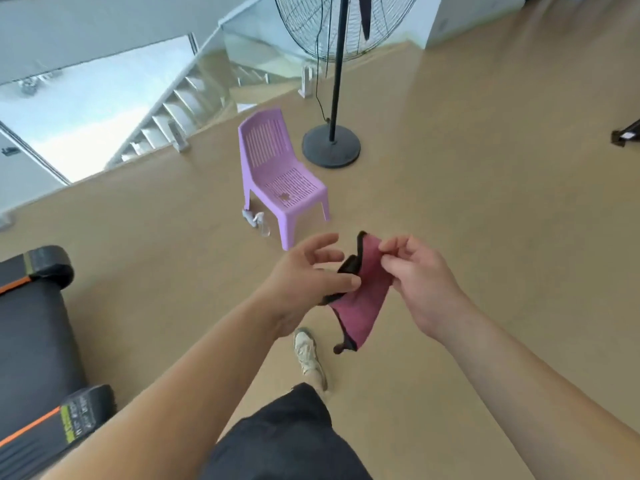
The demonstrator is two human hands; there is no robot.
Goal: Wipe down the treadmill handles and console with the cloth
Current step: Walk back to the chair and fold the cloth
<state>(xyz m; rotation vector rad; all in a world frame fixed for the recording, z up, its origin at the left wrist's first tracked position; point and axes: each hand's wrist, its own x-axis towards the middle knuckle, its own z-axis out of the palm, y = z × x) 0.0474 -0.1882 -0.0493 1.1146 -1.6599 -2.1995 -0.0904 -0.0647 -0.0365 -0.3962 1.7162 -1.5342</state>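
Both forearms extended, centre frame. Right hand [419, 282] pinches the upper edge of the cloth [363, 303] between thumb and forefinger. Left hand [304, 282] clamps its left edge under the thumb, other fingers splayed. Treadmill [31, 323], lower left: label illegible.

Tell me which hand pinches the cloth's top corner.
The right hand: it pinches the top corner of the pink cloth; the left hand grips its dark-trimmed side edge lower down.

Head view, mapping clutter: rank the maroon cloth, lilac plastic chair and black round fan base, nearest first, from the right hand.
1. The maroon cloth, pinched by the right hand.
2. The lilac plastic chair, ahead-left.
3. The black round fan base, behind the chair.
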